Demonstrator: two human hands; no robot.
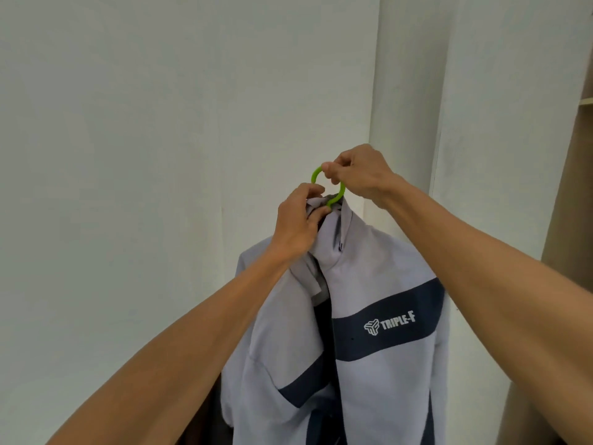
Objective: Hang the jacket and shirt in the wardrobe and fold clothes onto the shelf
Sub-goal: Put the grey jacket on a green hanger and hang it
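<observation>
A light grey jacket (pixel 378 374) with a dark navy band and white "TRIPLE-F" lettering hangs in front of me on a hanger with a green hook (pixel 316 175). My right hand (pixel 359 175) pinches the top of the green hook, holding the jacket up at chest height. My left hand (pixel 298 224) grips the jacket's collar just below the hook. The hanger's shoulders are hidden inside the jacket. No shirt is in view.
White walls (pixel 160 155) fill the left and centre, with a white corner post (pixel 404 107) behind my hands. The wooden wardrobe side (pixel 564 220) and a shelf edge (pixel 585 101) show at the far right.
</observation>
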